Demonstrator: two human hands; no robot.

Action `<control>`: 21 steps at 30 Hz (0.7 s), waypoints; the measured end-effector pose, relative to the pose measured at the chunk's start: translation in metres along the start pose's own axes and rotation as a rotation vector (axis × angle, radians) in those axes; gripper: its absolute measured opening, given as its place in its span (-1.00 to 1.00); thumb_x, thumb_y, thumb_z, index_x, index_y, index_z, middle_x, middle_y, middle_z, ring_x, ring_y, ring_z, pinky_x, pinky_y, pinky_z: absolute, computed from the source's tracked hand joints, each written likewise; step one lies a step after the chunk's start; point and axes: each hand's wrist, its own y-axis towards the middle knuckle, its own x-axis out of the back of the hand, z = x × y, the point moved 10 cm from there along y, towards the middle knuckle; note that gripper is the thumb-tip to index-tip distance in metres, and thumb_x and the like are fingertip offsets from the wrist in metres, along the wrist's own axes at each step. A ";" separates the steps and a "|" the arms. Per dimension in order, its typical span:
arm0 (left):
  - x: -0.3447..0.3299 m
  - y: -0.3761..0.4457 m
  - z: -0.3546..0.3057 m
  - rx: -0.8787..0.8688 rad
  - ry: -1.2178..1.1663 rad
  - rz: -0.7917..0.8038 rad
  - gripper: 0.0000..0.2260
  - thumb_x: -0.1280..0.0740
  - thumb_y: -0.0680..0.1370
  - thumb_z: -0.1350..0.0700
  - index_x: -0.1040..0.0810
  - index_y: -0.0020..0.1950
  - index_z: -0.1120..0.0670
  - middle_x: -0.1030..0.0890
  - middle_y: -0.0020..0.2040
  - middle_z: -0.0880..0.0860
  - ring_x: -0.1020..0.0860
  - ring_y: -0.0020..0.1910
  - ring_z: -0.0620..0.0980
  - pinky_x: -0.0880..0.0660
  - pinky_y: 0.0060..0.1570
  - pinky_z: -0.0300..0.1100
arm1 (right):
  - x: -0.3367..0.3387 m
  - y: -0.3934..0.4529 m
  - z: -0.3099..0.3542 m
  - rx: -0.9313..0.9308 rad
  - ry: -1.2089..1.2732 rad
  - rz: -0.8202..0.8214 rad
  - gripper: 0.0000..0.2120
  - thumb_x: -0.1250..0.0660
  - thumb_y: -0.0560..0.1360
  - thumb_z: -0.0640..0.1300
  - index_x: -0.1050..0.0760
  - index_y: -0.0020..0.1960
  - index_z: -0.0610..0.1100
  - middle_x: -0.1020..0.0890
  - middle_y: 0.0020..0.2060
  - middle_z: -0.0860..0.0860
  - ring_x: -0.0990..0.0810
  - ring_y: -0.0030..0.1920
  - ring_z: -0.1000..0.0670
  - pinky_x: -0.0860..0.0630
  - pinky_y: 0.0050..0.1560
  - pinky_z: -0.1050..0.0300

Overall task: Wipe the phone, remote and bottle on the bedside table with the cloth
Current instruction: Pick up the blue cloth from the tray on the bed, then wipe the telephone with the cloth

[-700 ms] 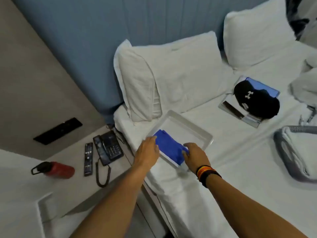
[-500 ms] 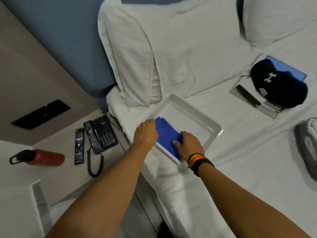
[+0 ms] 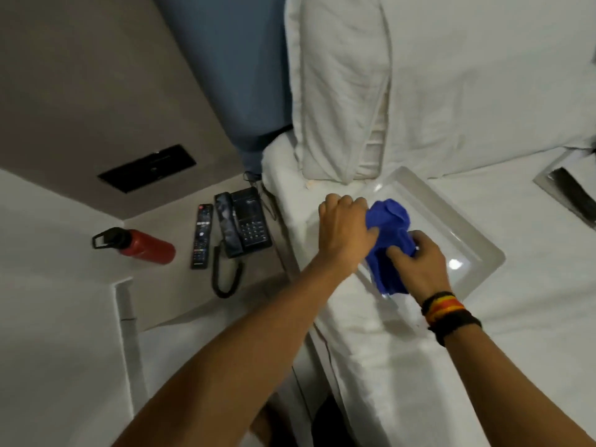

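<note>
Cloth (image 3: 388, 245) pinched in both hands' grip over tray (image 3: 464, 233), centre-right; phone (image 3: 250, 222), remote (image 3: 201, 235), bottle (image 3: 143, 246) at left apparently not yet wiped.

No text, brand or number can be read anywhere. Keys are seen on the telephone (image 3: 246, 221) and on the remote control (image 3: 201, 236), but their markings are too small and blurred to be made out.
</note>
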 end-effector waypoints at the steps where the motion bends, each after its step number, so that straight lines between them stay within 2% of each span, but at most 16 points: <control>1: 0.015 -0.004 0.018 0.056 -0.137 -0.032 -0.81 -0.46 0.58 0.00 -0.62 0.06 0.11 -0.65 0.06 0.09 -0.53 0.16 0.13 -0.49 0.17 0.00 | -0.006 -0.002 0.017 0.014 0.056 0.017 -0.89 -0.36 0.41 -0.14 -0.48 -0.08 -0.06 -0.61 -0.24 0.00 -0.58 -0.27 -0.01 -0.46 -0.30 0.15; 3: 0.035 -0.015 0.065 0.178 -0.407 -0.069 -0.79 -0.51 0.55 0.02 -0.61 0.03 0.13 -0.63 0.01 0.09 -0.59 0.01 0.10 -0.54 -0.03 -0.01 | -0.032 -0.007 0.051 0.051 0.135 0.096 -0.77 -0.35 0.43 -0.17 -0.46 0.07 0.00 -0.63 -0.21 0.06 -0.60 -0.29 0.13 -0.45 -0.31 0.31; 4: 0.042 -0.023 0.093 0.232 -0.512 -0.081 -0.78 -0.54 0.55 0.03 -0.60 0.00 0.13 -0.62 -0.04 0.08 -0.59 -0.08 0.07 -0.51 -0.13 -0.07 | -0.053 -0.010 0.068 0.072 0.133 0.160 -0.73 -0.35 0.45 -0.18 -0.46 0.11 0.04 -0.64 -0.19 0.08 -0.61 -0.29 0.17 -0.46 -0.30 0.35; 6: 0.049 -0.038 0.157 0.357 -0.656 -0.085 -0.78 -0.58 0.54 0.04 -0.57 -0.06 0.09 -0.63 -0.13 0.05 -0.57 -0.20 -0.01 -0.48 -0.23 -0.15 | -0.106 -0.019 0.094 0.103 0.079 0.303 -0.72 -0.34 0.47 -0.21 -0.50 0.14 0.05 -0.68 -0.13 0.06 -0.64 -0.17 0.09 -0.49 -0.18 0.30; 7: 0.046 -0.046 0.189 0.445 -0.733 -0.073 -0.78 -0.58 0.54 0.06 -0.57 -0.06 0.10 -0.66 -0.13 0.07 -0.60 -0.20 -0.02 -0.53 -0.23 -0.13 | -0.133 -0.024 0.097 0.084 0.054 0.375 -0.73 -0.33 0.48 -0.22 -0.53 0.14 0.01 -0.69 -0.09 0.02 -0.65 -0.10 0.02 -0.51 -0.12 0.23; 9: 0.037 -0.063 0.251 0.634 -0.948 -0.048 -0.74 -0.58 0.55 0.13 -0.62 0.12 0.22 -0.75 0.06 0.20 -0.71 -0.04 0.04 -0.69 -0.12 -0.02 | -0.189 -0.030 0.096 -0.013 0.028 0.502 -0.76 -0.30 0.50 -0.25 -0.55 0.14 -0.08 -0.70 -0.05 -0.08 -0.67 -0.02 -0.12 -0.57 -0.06 0.07; 11: 0.029 -0.072 0.301 0.749 -1.137 -0.017 -0.66 -0.54 0.59 0.11 -0.61 0.31 0.21 -0.73 0.23 0.22 -0.75 0.10 0.08 -0.75 -0.12 -0.09 | -0.233 -0.032 0.094 -0.120 0.021 0.543 -0.81 -0.29 0.49 -0.26 -0.55 0.09 -0.15 -0.69 -0.05 -0.21 -0.66 -0.02 -0.24 -0.63 -0.01 -0.12; 12: 0.028 -0.072 0.319 0.777 -1.207 -0.017 -0.67 -0.49 0.63 0.07 -0.60 0.35 0.17 -0.72 0.26 0.20 -0.75 0.09 0.07 -0.75 -0.17 -0.16 | -0.246 -0.030 0.095 -0.155 0.027 0.534 -0.85 -0.30 0.48 -0.26 -0.54 0.05 -0.16 -0.68 -0.06 -0.24 -0.67 -0.05 -0.22 -0.64 -0.02 -0.15; 13: 0.027 -0.070 0.340 0.807 -1.267 -0.030 -0.68 -0.41 0.69 0.03 -0.58 0.38 0.15 -0.71 0.25 0.16 -0.74 0.07 0.06 -0.74 -0.20 -0.19 | -0.262 -0.025 0.098 -0.172 0.043 0.514 -0.88 -0.30 0.48 -0.26 -0.54 -0.01 -0.13 -0.67 -0.10 -0.22 -0.69 -0.11 -0.13 -0.67 -0.09 -0.06; 14: 0.025 -0.066 0.361 0.836 -1.314 -0.046 -0.69 -0.32 0.73 0.01 -0.55 0.41 0.14 -0.69 0.24 0.13 -0.73 0.06 0.08 -0.73 -0.21 -0.19 | -0.278 -0.017 0.105 -0.172 0.066 0.497 -0.88 -0.30 0.48 -0.27 -0.53 -0.06 -0.08 -0.67 -0.16 -0.16 -0.69 -0.21 0.01 -0.66 -0.24 0.10; 15: 0.022 -0.063 0.378 0.863 -1.333 -0.061 -0.69 -0.24 0.77 0.02 -0.51 0.44 0.14 -0.67 0.23 0.12 -0.72 0.06 0.11 -0.71 -0.21 -0.16 | -0.293 -0.009 0.115 -0.160 0.095 0.495 -0.85 -0.30 0.49 -0.29 -0.52 -0.10 -0.05 -0.65 -0.20 -0.08 -0.66 -0.30 0.11 -0.60 -0.36 0.24; 16: 0.017 -0.059 0.398 0.895 -1.326 -0.076 -0.69 -0.18 0.79 0.06 -0.49 0.47 0.16 -0.65 0.23 0.13 -0.70 0.07 0.15 -0.69 -0.20 -0.13 | -0.311 0.001 0.127 -0.142 0.125 0.506 -0.82 -0.29 0.49 -0.31 -0.53 -0.10 -0.03 -0.65 -0.22 -0.04 -0.65 -0.32 0.11 -0.57 -0.40 0.29; 17: 0.011 -0.057 0.415 0.923 -1.285 -0.081 -0.70 -0.16 0.80 0.11 -0.48 0.48 0.19 -0.64 0.21 0.16 -0.68 0.05 0.17 -0.67 -0.23 -0.12 | -0.327 0.012 0.137 -0.132 0.166 0.511 -0.79 -0.29 0.49 -0.33 -0.54 -0.09 -0.03 -0.66 -0.21 -0.04 -0.66 -0.27 0.05 -0.59 -0.35 0.25; 19: -0.006 -0.054 0.447 0.965 -1.163 -0.069 -0.75 -0.20 0.78 0.22 -0.53 0.43 0.22 -0.64 0.13 0.20 -0.66 -0.15 0.10 -0.65 -0.41 -0.21 | -0.357 0.035 0.153 -0.111 0.229 0.487 -0.74 -0.28 0.49 -0.36 -0.55 -0.09 0.01 -0.68 -0.17 -0.03 -0.65 -0.19 -0.06 -0.63 -0.22 0.09; 21: -0.029 -0.048 0.472 0.967 -1.051 -0.055 -0.76 -0.22 0.74 0.32 -0.59 0.35 0.20 -0.64 0.06 0.19 -0.61 -0.26 0.02 -0.60 -0.47 -0.25 | -0.385 0.060 0.159 -0.083 0.238 0.460 -0.74 -0.31 0.49 -0.33 -0.55 -0.07 0.04 -0.68 -0.15 -0.01 -0.66 -0.15 -0.08 -0.63 -0.20 0.08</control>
